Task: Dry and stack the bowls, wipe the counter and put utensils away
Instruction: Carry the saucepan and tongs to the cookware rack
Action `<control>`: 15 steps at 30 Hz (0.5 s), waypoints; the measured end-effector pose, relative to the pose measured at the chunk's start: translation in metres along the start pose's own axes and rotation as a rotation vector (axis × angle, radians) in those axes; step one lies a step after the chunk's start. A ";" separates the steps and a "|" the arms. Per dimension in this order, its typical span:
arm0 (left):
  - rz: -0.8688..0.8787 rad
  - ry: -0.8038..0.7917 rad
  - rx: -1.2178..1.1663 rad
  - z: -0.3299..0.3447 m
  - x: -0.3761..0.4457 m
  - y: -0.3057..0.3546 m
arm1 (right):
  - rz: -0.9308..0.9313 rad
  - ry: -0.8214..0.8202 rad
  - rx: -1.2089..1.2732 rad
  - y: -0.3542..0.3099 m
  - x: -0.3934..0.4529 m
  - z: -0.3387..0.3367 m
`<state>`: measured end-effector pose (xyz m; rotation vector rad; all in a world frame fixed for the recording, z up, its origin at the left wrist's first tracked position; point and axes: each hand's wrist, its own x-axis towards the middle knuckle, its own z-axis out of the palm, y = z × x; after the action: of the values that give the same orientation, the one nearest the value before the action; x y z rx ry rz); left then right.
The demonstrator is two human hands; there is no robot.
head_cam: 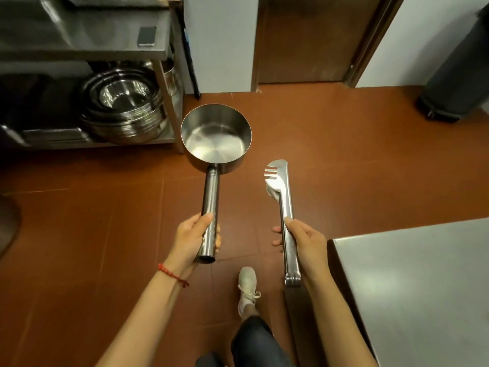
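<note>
My left hand (194, 238) grips the tubular handle of a steel ladle pot (215, 135), whose empty round bowl is held out over the floor, mouth up. My right hand (307, 243) holds a pair of steel tongs (283, 205) around the middle, the arms squeezed together and the slotted tips pointing away from me. A stack of nested steel bowls (124, 107) sits on the lower shelf of a steel rack (164, 72) at the left. The steel counter (423, 282) is at the lower right.
Red-brown tiled floor (330, 154) spreads between rack and counter. A brown door (312, 38) is ahead, a dark bin (455, 83) at the far right. A dark flat block (146, 36) lies on the rack's upper shelf. My white shoe (247, 287) is below.
</note>
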<state>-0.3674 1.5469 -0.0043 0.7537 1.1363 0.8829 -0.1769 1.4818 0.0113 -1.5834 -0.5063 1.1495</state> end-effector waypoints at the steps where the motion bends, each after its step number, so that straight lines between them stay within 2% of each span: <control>1: -0.007 0.004 -0.006 0.004 0.018 0.007 | 0.002 -0.008 0.003 -0.007 0.019 0.005; 15: 0.006 0.040 -0.067 0.064 0.265 0.133 | 0.007 -0.078 0.001 -0.138 0.297 0.081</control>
<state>-0.2864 1.8386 0.0130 0.6871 1.1348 0.9401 -0.0832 1.8056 0.0162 -1.5452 -0.5514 1.2207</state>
